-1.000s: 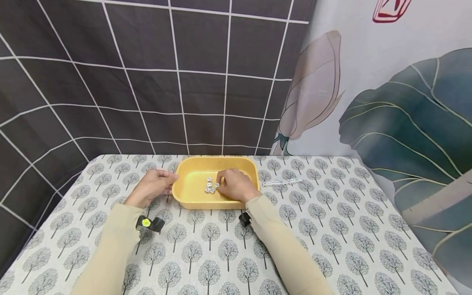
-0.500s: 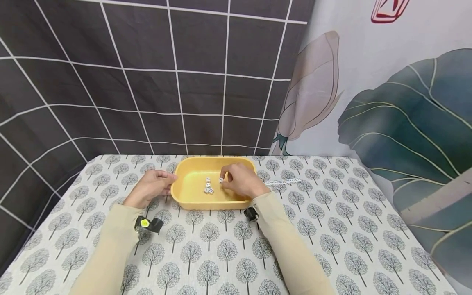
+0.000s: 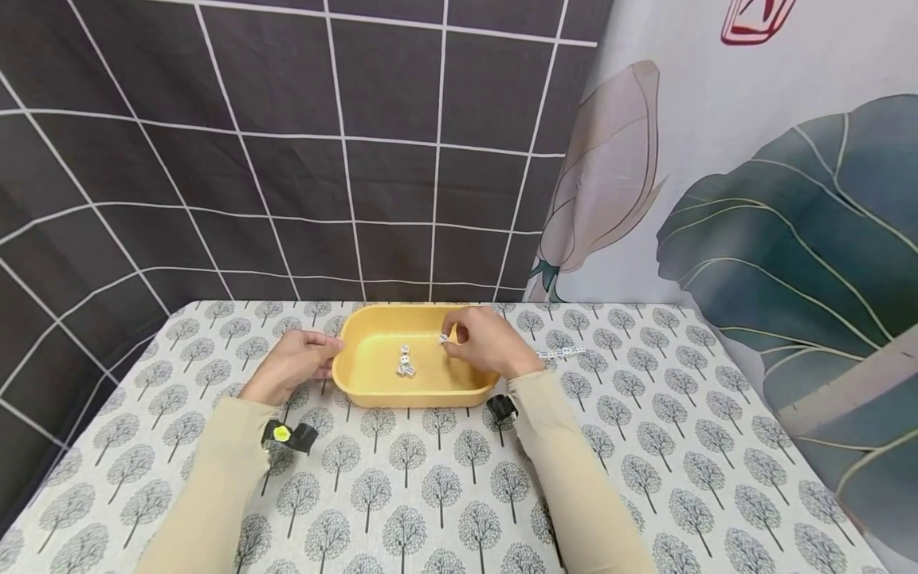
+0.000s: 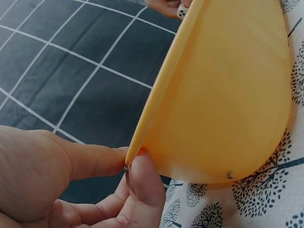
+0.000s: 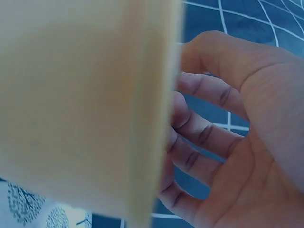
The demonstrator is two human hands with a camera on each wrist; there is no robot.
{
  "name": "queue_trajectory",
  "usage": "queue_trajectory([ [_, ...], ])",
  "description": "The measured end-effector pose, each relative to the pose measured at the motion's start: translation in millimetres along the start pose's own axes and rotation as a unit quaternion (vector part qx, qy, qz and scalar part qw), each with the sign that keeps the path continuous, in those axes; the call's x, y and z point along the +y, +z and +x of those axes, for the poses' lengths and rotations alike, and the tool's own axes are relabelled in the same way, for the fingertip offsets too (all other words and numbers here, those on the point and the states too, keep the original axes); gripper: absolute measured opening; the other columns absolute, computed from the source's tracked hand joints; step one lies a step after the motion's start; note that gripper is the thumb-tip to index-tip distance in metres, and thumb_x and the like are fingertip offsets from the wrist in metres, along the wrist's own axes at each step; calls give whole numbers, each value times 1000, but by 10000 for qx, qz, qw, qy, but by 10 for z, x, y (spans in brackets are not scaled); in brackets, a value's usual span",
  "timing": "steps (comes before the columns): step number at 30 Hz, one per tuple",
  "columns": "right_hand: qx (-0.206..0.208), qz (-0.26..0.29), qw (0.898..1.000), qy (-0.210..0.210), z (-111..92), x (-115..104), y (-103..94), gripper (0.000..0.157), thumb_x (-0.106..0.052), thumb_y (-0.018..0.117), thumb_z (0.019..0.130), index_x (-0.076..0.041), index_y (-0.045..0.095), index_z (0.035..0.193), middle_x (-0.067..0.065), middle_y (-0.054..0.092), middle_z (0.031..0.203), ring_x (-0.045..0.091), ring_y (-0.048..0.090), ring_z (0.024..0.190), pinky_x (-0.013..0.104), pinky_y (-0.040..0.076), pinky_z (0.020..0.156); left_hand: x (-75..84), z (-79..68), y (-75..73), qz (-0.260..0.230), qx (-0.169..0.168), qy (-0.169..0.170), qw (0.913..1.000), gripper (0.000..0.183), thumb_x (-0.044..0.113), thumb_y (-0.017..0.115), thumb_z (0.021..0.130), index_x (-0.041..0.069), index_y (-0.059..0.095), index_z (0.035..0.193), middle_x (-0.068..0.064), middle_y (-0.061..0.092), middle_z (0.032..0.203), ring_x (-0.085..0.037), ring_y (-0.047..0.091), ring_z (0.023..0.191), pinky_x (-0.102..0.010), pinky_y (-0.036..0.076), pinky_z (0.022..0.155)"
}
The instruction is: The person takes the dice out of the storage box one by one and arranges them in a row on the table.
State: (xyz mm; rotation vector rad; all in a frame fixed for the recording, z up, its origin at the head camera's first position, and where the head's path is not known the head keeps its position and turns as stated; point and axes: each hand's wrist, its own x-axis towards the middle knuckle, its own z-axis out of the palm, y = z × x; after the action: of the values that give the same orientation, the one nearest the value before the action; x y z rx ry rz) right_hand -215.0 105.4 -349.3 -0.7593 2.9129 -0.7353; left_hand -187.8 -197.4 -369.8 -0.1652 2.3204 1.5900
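Observation:
A yellow oval tub [image 3: 373, 383] stands on the cloth near the back of the table. My left hand [image 3: 297, 365] pinches its left rim; in the left wrist view the thumb [image 4: 147, 178] and forefinger meet on the rim. Over the tub's right side, my right hand [image 3: 488, 341] holds one white die [image 3: 443, 339] between thumb and forefinger. That die [image 4: 182, 10] also shows past the rim in the left wrist view. Several more dice [image 3: 406, 365] lie in a small cluster on the tub floor. In the right wrist view the tub wall [image 5: 71, 104] hides the fingertips of the right hand [image 5: 228, 114].
A straight row of white dice [image 3: 566, 351] lies on the cloth right of the tub, partly covered by the right wrist. The tree-print tablecloth [image 3: 409, 486] spreads around the tub. Behind it hangs a dark gridded curtain [image 3: 387, 191], with a flowered one [image 3: 688, 239] to the right.
My right hand has picked a die from beside the cluster and lifted it up and rightward toward the tub's right rim. The left hand stays on the left rim.

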Motion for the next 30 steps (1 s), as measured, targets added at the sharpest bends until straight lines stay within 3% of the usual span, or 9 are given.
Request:
queue_trajectory([
  [23, 278, 259, 9992, 152, -131, 208, -262, 9, -12, 73, 89, -15, 74, 97, -1, 53, 69, 14, 49, 65, 22, 39, 57, 8, -7, -9, 18, -17, 50, 10000, 37, 15, 56, 105, -12, 54, 130, -14, 69, 108, -11, 67, 81, -23, 64, 77],
  [30, 266, 511, 9982, 161, -202, 261, -350, 12, -9, 71, 88, -14, 74, 99, 0, 58, 72, 14, 51, 67, 22, 42, 56, 13, -3, -14, 55, -30, 48, 10000, 36, 14, 54, 105, -12, 54, 130, -11, 69, 105, -10, 67, 79, -26, 65, 79],
])
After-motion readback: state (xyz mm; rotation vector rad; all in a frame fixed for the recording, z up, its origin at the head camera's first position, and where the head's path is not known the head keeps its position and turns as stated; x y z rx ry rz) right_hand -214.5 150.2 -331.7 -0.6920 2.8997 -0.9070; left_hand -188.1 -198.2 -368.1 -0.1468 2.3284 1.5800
